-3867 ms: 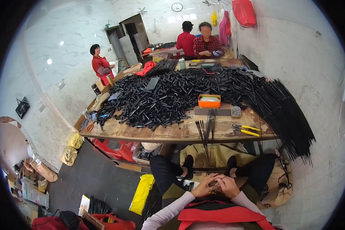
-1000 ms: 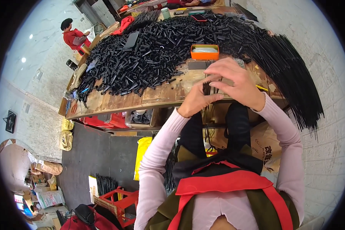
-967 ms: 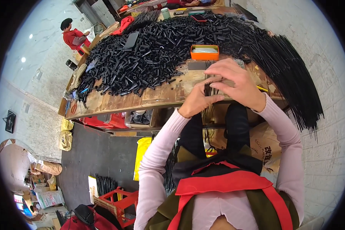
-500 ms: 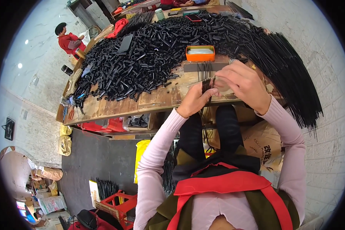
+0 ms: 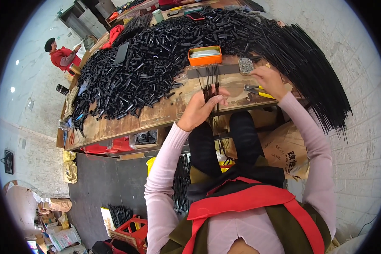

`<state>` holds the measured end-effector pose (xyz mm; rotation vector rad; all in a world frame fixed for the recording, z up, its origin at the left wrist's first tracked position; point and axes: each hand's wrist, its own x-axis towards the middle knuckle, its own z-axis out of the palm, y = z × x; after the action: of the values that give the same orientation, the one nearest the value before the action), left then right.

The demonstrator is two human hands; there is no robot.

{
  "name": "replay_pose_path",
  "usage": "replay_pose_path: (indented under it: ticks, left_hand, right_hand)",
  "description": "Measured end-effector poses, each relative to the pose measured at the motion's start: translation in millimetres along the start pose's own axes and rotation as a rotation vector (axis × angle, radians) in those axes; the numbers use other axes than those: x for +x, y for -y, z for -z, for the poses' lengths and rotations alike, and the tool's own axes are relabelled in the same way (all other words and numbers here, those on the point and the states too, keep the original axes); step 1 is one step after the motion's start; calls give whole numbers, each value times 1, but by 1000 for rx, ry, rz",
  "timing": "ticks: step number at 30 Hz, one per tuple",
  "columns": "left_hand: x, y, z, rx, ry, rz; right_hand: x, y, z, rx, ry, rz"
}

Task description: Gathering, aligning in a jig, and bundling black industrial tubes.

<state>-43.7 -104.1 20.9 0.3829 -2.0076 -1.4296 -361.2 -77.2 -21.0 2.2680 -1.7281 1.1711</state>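
My left hand [image 5: 202, 108] is closed around a bundle of thin black rods [image 5: 209, 84], whose tips rise above the fingers while the lower ends hang past the table's front edge. Over the table's right part, my right hand [image 5: 270, 83] has thumb and fingertips pinched together; whatever is between them is too small to make out. Those fingertips are beside a small clear box of tiny grey pieces [image 5: 246, 66]. Just below the right hand lie pliers with yellow handles [image 5: 265, 95]. Behind the bundle is a flat dark grey bar [image 5: 194, 73].
A large heap of short black tubes [image 5: 144, 76] covers much of the wooden table [image 5: 152, 113]. An orange box of thin pale sticks [image 5: 205, 56] stands behind the bar. Long black rods [image 5: 313, 72] overhang the right edge. Another person [image 5: 62, 56] in red is at the far left.
My right hand has moved away from the bundle, rightward to the box of grey pieces, uncovering the box and pliers. My left hand keeps its hold on the black rods. The view has shifted slightly.
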Motion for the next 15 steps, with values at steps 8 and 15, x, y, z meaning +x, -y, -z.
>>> replay_pose_path:
  ticks: [8, 15]
  left_hand:
    - [-3, 1, 13, 20, 3, -20]
    - [-2, -9, 15, -27, 1, 175]
  right_hand:
    - [2, 112, -33, 611, 596, -92]
    - [-15, 115, -125, 860, 521, -168]
